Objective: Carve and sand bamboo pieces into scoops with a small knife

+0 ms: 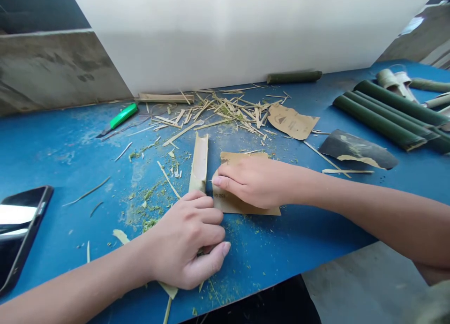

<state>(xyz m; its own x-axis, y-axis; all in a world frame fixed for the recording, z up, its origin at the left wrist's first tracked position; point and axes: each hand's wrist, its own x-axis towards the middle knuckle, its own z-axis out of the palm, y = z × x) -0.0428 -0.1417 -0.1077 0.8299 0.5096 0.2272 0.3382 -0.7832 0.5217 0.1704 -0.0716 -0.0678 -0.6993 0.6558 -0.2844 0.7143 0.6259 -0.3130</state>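
My left hand [191, 239] is wrapped over the near end of a split bamboo piece [200, 162], whose pale hollow side faces up beyond my fingers. Just right of it, my right hand [246, 179] rests with curled fingers on a brown sheet of sandpaper [260, 208], which lies on the blue table [298, 239]. The sheet's printed side faces up. Its left edge is beside the bamboo, under my right fingertips. What my left palm covers is hidden.
Bamboo slivers [225, 109] are heaped at the back. A green-handled knife [123, 116] lies back left, a phone [23, 235] at the left edge. Green bamboo pieces [390, 113], dark sandpaper [355, 148] and a torn brown sheet [293, 122] lie at right.
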